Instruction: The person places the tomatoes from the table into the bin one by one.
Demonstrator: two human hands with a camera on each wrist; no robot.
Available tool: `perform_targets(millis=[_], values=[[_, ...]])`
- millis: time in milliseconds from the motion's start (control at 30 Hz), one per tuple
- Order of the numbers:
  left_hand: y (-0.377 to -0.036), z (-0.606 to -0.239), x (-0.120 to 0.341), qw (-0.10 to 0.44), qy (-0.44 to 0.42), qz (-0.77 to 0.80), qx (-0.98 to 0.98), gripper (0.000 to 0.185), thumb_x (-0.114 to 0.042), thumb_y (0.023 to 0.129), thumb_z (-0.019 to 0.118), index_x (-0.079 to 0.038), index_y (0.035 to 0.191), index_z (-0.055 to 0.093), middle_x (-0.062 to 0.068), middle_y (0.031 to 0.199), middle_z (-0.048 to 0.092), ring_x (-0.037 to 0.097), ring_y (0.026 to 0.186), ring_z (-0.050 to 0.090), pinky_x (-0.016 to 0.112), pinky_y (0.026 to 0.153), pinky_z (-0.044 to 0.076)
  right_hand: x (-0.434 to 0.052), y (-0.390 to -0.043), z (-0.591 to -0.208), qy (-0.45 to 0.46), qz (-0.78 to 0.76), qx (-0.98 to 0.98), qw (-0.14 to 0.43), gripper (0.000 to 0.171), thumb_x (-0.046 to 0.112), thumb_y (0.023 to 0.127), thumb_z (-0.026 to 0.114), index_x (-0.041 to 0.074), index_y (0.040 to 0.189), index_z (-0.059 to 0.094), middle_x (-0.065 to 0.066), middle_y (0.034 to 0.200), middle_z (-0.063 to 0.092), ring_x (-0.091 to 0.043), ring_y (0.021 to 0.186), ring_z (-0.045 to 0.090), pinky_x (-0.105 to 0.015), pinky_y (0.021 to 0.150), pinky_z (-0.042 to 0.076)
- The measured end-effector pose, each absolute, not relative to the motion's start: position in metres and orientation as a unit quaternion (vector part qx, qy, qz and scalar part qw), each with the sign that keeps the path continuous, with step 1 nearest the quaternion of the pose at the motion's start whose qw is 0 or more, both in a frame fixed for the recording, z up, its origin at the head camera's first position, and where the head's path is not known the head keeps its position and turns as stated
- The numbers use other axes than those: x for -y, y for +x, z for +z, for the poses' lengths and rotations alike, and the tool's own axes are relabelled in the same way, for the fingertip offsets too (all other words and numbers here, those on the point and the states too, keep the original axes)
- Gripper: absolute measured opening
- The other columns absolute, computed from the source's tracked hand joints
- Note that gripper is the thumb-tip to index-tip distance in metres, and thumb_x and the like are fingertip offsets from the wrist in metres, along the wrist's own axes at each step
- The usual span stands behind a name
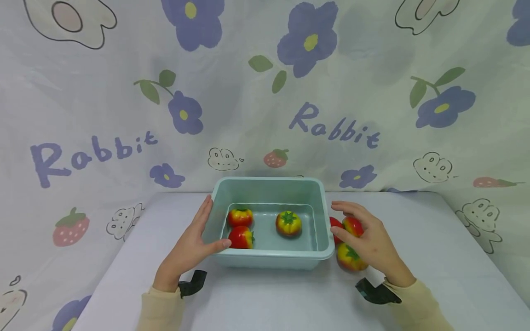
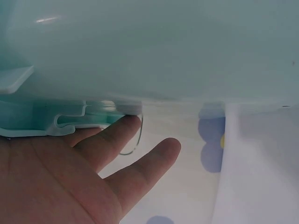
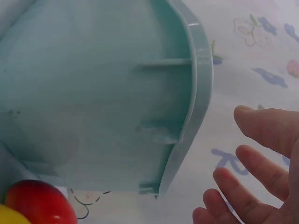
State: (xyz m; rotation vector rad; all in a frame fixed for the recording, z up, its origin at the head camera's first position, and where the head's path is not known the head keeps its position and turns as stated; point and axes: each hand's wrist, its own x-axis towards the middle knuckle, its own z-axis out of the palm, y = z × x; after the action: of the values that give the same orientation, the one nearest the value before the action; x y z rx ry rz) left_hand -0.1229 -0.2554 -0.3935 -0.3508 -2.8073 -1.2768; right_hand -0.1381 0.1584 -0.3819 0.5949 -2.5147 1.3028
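A pale green plastic basin (image 1: 269,261) stands mid-table and holds three red-yellow tomatoes (image 1: 239,216) (image 1: 241,237) (image 1: 288,223). My left hand (image 1: 192,243) lies flat against the basin's left wall, fingers straight and thumb at the front corner. The left wrist view shows those fingers (image 2: 107,149) under the basin rim (image 2: 163,46). My right hand (image 1: 368,234) is spread loosely over three more tomatoes (image 1: 334,226) (image 1: 353,225) (image 1: 349,258) just right of the basin. In the right wrist view its fingers (image 3: 261,163) are relaxed beside the basin wall (image 3: 93,93), and a red tomato (image 3: 39,203) shows at the lower left.
The table (image 1: 269,299) has a pale lilac cover, and its left and right edges fall away. A cloth printed with flowers (image 1: 265,92) hangs close behind the basin. Black camera mounts (image 1: 192,282) (image 1: 374,292) sit on both wrists.
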Motion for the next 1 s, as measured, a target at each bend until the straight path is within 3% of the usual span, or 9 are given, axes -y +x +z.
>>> perform_targets(millis=[200, 700, 733, 833, 933, 1000], values=[[-0.123, -0.393, 0.256, 0.022, -0.117, -0.416, 0.902, 0.110, -0.038, 0.083, 0.080, -0.015, 0.163, 0.009, 0.005, 0.169, 0.003, 0.038, 0.153, 0.009, 0.075, 0.107, 0.024, -0.166, -0.137, -0.386, 0.189, 0.430, 0.875, 0.118, 0.050, 0.018, 0.088, 0.079, 0.014, 0.135, 0.062, -0.004, 0.137, 0.060, -0.025, 0.117, 0.061, -0.050, 0.093, 0.053], [-0.124, -0.394, 0.256, 0.017, -0.117, -0.422, 0.899, 0.110, -0.041, 0.084, 0.080, -0.013, 0.163, 0.008, 0.005, 0.169, 0.002, 0.037, 0.153, 0.008, 0.074, 0.109, 0.022, -0.184, -0.134, -0.401, 0.197, 0.416, 0.879, 0.127, 0.048, 0.015, 0.087, 0.080, 0.013, 0.132, 0.063, -0.005, 0.134, 0.062, -0.027, 0.122, 0.056, -0.063, 0.097, 0.047], [-0.124, -0.394, 0.256, 0.017, -0.117, -0.422, 0.899, 0.110, -0.040, 0.083, 0.080, -0.013, 0.163, 0.008, 0.004, 0.169, 0.002, 0.036, 0.153, 0.008, 0.074, 0.109, 0.021, -0.185, -0.133, -0.402, 0.198, 0.415, 0.879, 0.128, 0.048, 0.015, 0.087, 0.080, 0.013, 0.132, 0.063, -0.005, 0.133, 0.062, -0.026, 0.121, 0.057, -0.062, 0.097, 0.047], [-0.124, -0.393, 0.256, 0.016, -0.116, -0.421, 0.899, 0.111, -0.040, 0.084, 0.080, -0.013, 0.163, 0.008, 0.003, 0.169, 0.001, 0.035, 0.154, 0.007, 0.073, 0.111, 0.019, -0.189, -0.132, -0.406, 0.201, 0.404, 0.882, 0.132, 0.048, 0.015, 0.087, 0.080, 0.014, 0.132, 0.063, -0.003, 0.132, 0.063, -0.020, 0.119, 0.057, -0.040, 0.102, 0.050], [-0.124, -0.393, 0.256, 0.017, -0.118, -0.419, 0.900, 0.110, -0.039, 0.084, 0.080, -0.012, 0.163, 0.007, 0.001, 0.169, 0.001, 0.035, 0.154, 0.007, 0.073, 0.111, 0.019, -0.193, -0.131, -0.412, 0.205, 0.402, 0.883, 0.131, 0.050, 0.014, 0.086, 0.081, 0.016, 0.133, 0.063, -0.002, 0.132, 0.063, -0.013, 0.118, 0.057, -0.016, 0.100, 0.043], [-0.124, -0.394, 0.256, 0.019, -0.120, -0.418, 0.901, 0.110, -0.039, 0.084, 0.079, -0.012, 0.163, 0.007, 0.001, 0.169, 0.001, 0.036, 0.153, 0.007, 0.073, 0.111, 0.018, -0.196, -0.130, -0.415, 0.201, 0.403, 0.884, 0.128, 0.052, 0.014, 0.086, 0.081, 0.019, 0.134, 0.062, 0.000, 0.132, 0.063, -0.011, 0.118, 0.057, -0.008, 0.097, 0.039]])
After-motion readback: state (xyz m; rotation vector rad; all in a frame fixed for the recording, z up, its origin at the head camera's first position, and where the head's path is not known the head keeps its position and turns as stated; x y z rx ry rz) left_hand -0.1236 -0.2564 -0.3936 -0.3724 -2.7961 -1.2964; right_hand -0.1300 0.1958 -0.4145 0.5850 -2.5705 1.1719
